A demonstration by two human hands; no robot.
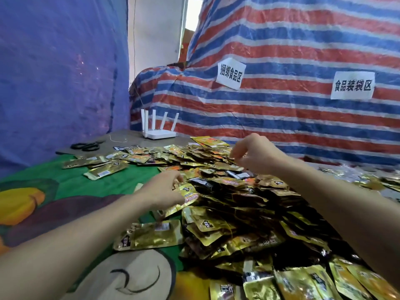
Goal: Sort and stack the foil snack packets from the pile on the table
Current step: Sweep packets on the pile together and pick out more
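A big pile of gold foil snack packets point(238, 204) covers the middle and right of the table. My left hand point(162, 191) grips a small stack of gold packets point(186, 197) at the pile's left edge. My right hand point(253, 152) hovers over the far part of the pile with its fingers curled downward; whether it pinches a packet is unclear. One gold packet point(151, 234) lies flat by itself near my left forearm. Two more loose packets point(106, 171) lie apart at the left on the green cloth.
The table wears a green cartoon-print cloth point(65, 182). A white router point(159, 133) with several antennas stands at the back, black scissors point(86, 146) to its left. A striped tarp point(281, 105) with two paper signs walls the back; a blue tarp point(54, 72) hangs at the left.
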